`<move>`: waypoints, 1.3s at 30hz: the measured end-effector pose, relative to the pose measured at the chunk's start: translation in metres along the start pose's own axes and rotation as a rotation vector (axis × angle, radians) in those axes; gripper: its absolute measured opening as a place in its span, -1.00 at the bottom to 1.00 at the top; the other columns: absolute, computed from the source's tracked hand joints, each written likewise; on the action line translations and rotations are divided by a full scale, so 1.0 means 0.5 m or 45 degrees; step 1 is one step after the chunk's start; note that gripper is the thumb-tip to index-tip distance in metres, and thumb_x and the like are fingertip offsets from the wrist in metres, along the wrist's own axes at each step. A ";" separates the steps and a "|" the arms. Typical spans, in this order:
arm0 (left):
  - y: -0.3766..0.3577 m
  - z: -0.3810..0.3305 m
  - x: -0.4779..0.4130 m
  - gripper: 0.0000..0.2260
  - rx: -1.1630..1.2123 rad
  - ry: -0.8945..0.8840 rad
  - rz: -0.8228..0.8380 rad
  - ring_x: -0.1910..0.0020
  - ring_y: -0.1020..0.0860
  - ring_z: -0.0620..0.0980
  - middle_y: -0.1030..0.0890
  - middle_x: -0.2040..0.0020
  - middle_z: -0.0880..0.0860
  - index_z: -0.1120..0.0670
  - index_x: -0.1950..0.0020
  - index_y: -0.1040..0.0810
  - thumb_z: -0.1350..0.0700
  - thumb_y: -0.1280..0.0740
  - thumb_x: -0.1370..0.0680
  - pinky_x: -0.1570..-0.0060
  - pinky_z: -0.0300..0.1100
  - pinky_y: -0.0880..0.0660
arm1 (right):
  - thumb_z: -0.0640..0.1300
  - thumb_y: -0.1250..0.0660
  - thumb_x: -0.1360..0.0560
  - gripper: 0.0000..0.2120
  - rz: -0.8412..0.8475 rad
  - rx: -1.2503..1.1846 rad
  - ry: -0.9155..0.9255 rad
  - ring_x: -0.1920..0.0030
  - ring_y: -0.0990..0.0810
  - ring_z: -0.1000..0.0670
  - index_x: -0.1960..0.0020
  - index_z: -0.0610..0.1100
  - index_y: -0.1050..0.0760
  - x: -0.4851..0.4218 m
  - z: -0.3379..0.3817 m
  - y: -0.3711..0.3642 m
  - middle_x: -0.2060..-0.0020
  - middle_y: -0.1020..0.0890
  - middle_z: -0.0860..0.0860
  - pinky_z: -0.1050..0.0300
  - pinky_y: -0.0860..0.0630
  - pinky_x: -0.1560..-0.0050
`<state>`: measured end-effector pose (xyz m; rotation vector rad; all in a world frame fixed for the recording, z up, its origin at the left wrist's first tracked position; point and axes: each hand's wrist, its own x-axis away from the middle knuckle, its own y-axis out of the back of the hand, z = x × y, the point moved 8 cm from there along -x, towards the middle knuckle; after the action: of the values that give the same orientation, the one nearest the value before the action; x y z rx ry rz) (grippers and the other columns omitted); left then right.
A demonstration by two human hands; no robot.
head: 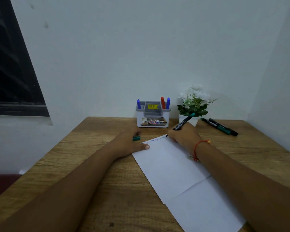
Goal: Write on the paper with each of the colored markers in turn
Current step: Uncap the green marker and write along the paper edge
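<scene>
Head view: we see the right hand (182,134) with fingers curled tight around a green-ended marker (184,122), its tip touching the far edge of the paper (174,164). The left hand (129,143) lies flat and relaxed, its thumb pressing the paper's far left corner, with a green cap (136,138) against it. The organizer (152,118) stands beyond the paper; two spare markers (221,127) lie to the paper's far right.
</scene>
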<state>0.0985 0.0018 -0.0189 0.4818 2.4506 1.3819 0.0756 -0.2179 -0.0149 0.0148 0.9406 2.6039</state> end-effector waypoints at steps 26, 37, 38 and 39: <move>0.001 0.000 0.000 -0.32 -0.002 -0.007 -0.007 -0.29 -0.43 -0.02 -0.44 -0.38 0.03 0.02 -0.45 -0.33 -0.21 -0.44 -0.43 -0.29 -0.08 -0.43 | -0.10 -0.34 -0.44 -0.77 0.015 0.019 0.001 0.40 -0.51 0.03 0.39 -0.10 -0.54 0.002 0.002 0.001 0.50 -0.56 0.03 0.18 -0.42 0.33; 0.003 -0.002 0.001 -0.36 -0.007 -0.014 -0.016 -0.22 -0.46 -0.04 -0.47 -0.32 0.03 0.02 -0.41 -0.36 -0.20 -0.45 -0.42 -0.23 -0.10 -0.46 | -0.20 -0.30 -0.50 -0.86 -0.027 -0.161 -0.030 0.44 -0.51 0.06 0.18 -0.19 -0.60 -0.012 -0.012 0.007 0.41 -0.61 -0.05 0.26 -0.44 0.39; 0.003 -0.003 0.001 -0.35 -0.006 -0.013 -0.014 -0.22 -0.46 -0.03 -0.47 -0.32 0.03 0.02 -0.41 -0.36 -0.20 -0.45 -0.42 -0.24 -0.09 -0.46 | -0.22 -0.32 -0.52 -0.87 -0.024 -0.247 -0.026 0.45 -0.51 0.06 0.15 -0.21 -0.61 -0.013 -0.014 0.008 0.42 -0.60 -0.05 0.25 -0.48 0.36; 0.003 -0.002 0.001 -0.35 -0.003 -0.007 -0.012 -0.24 -0.46 -0.03 -0.47 -0.34 0.03 0.02 -0.42 -0.35 -0.20 -0.45 -0.42 -0.26 -0.08 -0.46 | -0.24 -0.34 -0.52 -0.88 -0.019 -0.337 -0.030 0.42 -0.53 0.04 0.15 -0.21 -0.62 -0.012 -0.016 0.010 0.40 -0.61 -0.07 0.18 -0.54 0.26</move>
<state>0.0978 0.0018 -0.0170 0.4725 2.4434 1.3779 0.0787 -0.2283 -0.0173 -0.0299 0.5795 2.6866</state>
